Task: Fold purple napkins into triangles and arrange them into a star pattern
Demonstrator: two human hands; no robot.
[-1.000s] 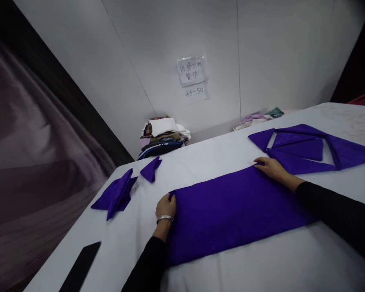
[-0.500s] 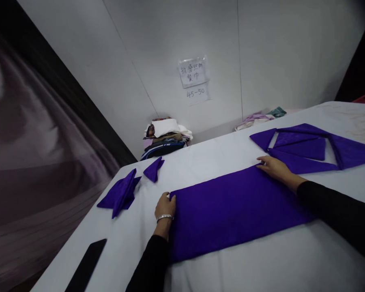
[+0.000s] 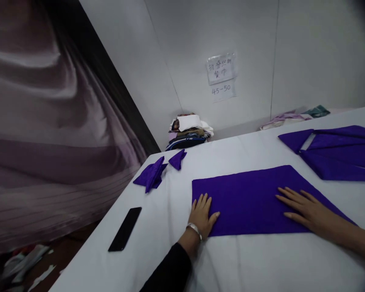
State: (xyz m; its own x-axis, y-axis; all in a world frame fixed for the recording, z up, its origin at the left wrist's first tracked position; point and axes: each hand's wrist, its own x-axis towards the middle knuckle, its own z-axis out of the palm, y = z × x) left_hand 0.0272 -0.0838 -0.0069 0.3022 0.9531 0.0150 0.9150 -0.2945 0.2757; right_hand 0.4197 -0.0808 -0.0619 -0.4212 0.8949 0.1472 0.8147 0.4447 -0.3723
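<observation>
A purple cloth napkin (image 3: 246,198), folded into a long band with a slanted right end, lies flat on the white-covered table (image 3: 231,263). My left hand (image 3: 202,215), with a silver bracelet at the wrist, rests spread on its left end near the front corner. Toward the right end my right hand (image 3: 304,209) lies open on the cloth, fingers stretched out to the left. Neither hand grips the fabric.
Two small folded purple pieces (image 3: 152,174) sit at the table's left. More folded purple cloth (image 3: 340,154) lies at the back right. A black phone (image 3: 125,229) is near the left edge. Stacked clothes (image 3: 188,132) stand by the wall, beside a curtain (image 3: 63,142).
Both hands have let go of the napkin's far corners and come nearer, now flat on top of it. The view has turned left, so things appear shifted right.
</observation>
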